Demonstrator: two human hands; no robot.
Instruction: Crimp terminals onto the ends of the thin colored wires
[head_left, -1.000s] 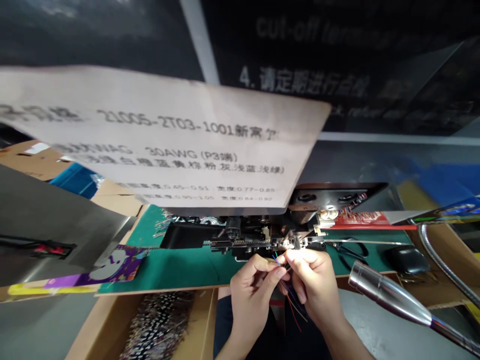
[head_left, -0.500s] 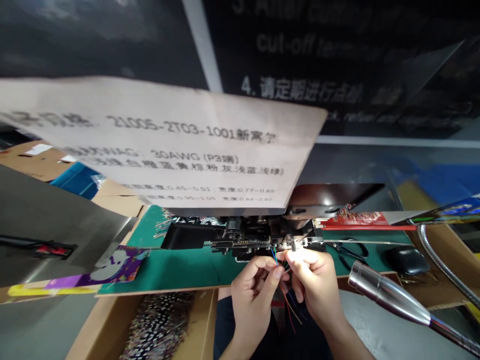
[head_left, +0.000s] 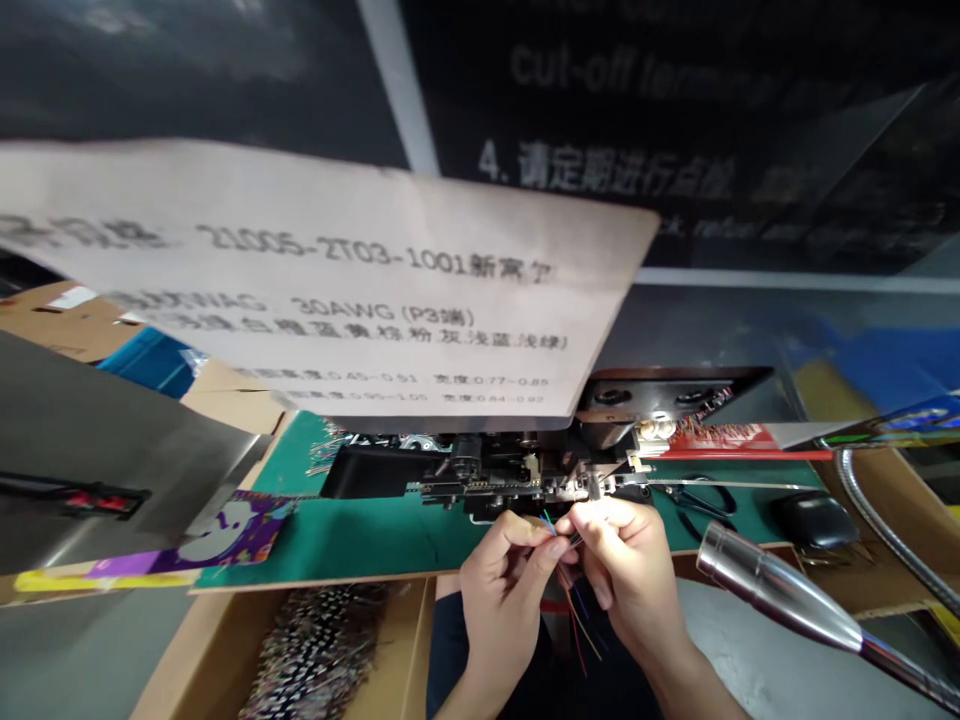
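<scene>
My left hand pinches a small bundle of thin coloured wires between thumb and forefinger. Green and blue ends stick up from the pinch; red, orange and dark strands hang below it. Close beside it, my right hand is closed with its fingertips on wires from the same bundle; the exact wire is hidden. Both hands are just in front of the crimping machine's tooling, the right fingertips nearest to it. A terminal strip runs across the machine.
A silver gooseneck lamp reaches in from the right. Scissors and a black mouse-like object lie on the green mat. Below left stands a cardboard box of bundled wires. A paper label hangs on the machine's front.
The machine's upper part near the tooling looks shifted, with bolts now showing and the bright glare gone from my right fingertips. Both hands stay almost in place, the wire ends slightly lower.
</scene>
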